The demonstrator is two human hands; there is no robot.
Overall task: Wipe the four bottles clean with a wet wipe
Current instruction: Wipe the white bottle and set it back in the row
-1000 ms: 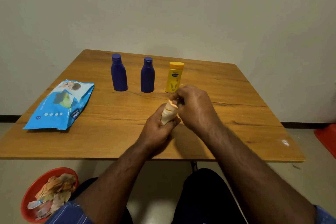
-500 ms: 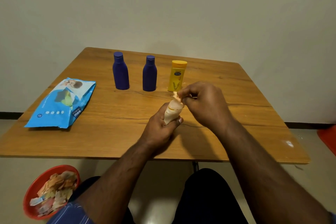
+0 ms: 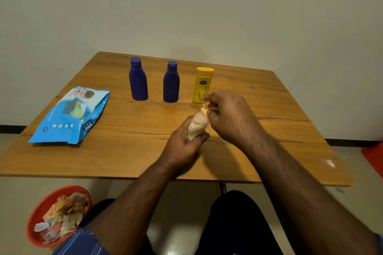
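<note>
The wooden table carries all task items. A blue wet-wipe pack lies flat near the left edge. Three bottles stand upright in a row toward the far edge: a left blue bottle, a right blue bottle just beside it, and a yellow bottle at the right end of the row. The three bottles stand apart from one another. A red bowl holding crumpled used wipes sits on the floor below the near-left corner. The left hand is above the middle of the table, its fingers curled round the lower body of the fourth bottle, a pale bottle tilted with its top toward the far-right. A wet wipe covers the top of this bottle. The right hand is just right of the bottle top, and its fingertips pinch the bunched end of the wipe at the cap. Both hands overlap the lower part of the yellow bottle in the head view; contact there cannot be determined.
</note>
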